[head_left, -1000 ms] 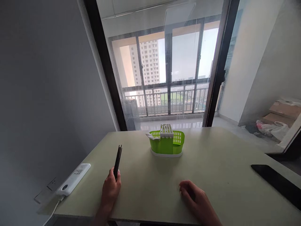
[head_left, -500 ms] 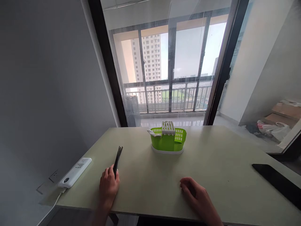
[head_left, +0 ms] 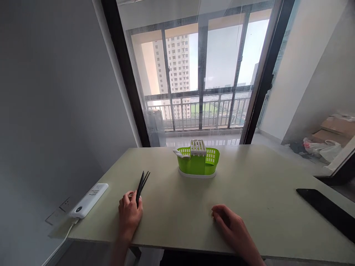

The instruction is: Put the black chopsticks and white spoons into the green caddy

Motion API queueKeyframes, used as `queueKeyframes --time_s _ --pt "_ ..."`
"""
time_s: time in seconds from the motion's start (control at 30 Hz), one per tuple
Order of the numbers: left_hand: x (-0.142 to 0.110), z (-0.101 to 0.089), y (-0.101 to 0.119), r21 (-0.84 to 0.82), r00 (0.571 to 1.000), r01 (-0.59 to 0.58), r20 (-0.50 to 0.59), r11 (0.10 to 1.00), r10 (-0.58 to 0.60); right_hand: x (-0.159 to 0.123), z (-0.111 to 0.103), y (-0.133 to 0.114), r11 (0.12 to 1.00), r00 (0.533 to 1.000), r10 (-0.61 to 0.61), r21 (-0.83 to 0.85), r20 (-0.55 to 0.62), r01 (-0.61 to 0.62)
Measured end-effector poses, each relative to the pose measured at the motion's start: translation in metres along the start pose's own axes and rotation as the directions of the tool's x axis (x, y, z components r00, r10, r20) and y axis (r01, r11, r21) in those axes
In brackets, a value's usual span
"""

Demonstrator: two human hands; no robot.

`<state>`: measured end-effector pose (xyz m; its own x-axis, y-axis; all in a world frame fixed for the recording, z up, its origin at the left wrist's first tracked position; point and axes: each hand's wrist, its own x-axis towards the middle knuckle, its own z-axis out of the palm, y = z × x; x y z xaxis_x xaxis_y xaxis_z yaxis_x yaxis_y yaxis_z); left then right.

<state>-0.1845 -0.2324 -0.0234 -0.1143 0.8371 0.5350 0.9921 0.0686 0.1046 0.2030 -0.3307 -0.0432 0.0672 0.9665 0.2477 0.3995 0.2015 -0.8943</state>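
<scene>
My left hand (head_left: 130, 210) is closed around the lower part of several black chopsticks (head_left: 141, 186) at the table's left side. Their far ends fan apart slightly, pointing away from me. On the right, my right hand (head_left: 229, 223) rests on the table with its fingers curled together; whether anything is inside them is hidden. Beyond both hands stands a green utensil basket (head_left: 195, 166) with a white base and a white slotted top piece (head_left: 198, 147). A white spoon-like piece (head_left: 181, 153) sticks out at its left end.
A white power strip or power bank (head_left: 90, 201) with a cable lies along the table's (head_left: 172, 218) left edge. Toward the right edge is a flat black object (head_left: 324, 210). Behind the table is a glass door with a dark frame (head_left: 256, 92); bags and boxes (head_left: 330, 144) sit beyond it.
The chopsticks in my left hand have tilted right and their far ends have spread wider. My right hand stays nearly in place. The whole view has shifted slightly.
</scene>
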Motion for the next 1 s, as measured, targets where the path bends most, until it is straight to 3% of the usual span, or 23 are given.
queueKeyframes --time_s 0.47,0.57,0.73,0.87,1.0 --pt "-0.001 -0.008 0.0 -0.234 0.995 0.093 0.05 0.968 -0.084 0.001 0.001 0.001 1.0 1.0 -0.013 0.003 -0.002 0.013" --pt "-0.003 -0.014 0.006 -0.216 0.996 0.081 -0.005 0.973 -0.084 0.001 0.001 0.002 1.0 1.0 -0.006 0.01 0.013 0.006" --pt "-0.005 -0.042 0.03 -0.183 0.95 -0.128 -0.304 0.975 0.067 0.0 0.001 0.002 1.0 1.0 -0.005 0.011 0.015 0.004" --pt "0.011 -0.067 0.056 -0.271 0.902 -0.366 -0.339 0.89 0.268 0.001 0.002 0.003 1.0 1.0 -0.006 0.025 0.019 0.006" --pt "0.045 -0.083 0.088 -0.364 0.87 -0.479 -0.316 0.799 0.378 0.002 0.004 0.005 0.999 1.0 -0.016 0.04 0.012 0.015"
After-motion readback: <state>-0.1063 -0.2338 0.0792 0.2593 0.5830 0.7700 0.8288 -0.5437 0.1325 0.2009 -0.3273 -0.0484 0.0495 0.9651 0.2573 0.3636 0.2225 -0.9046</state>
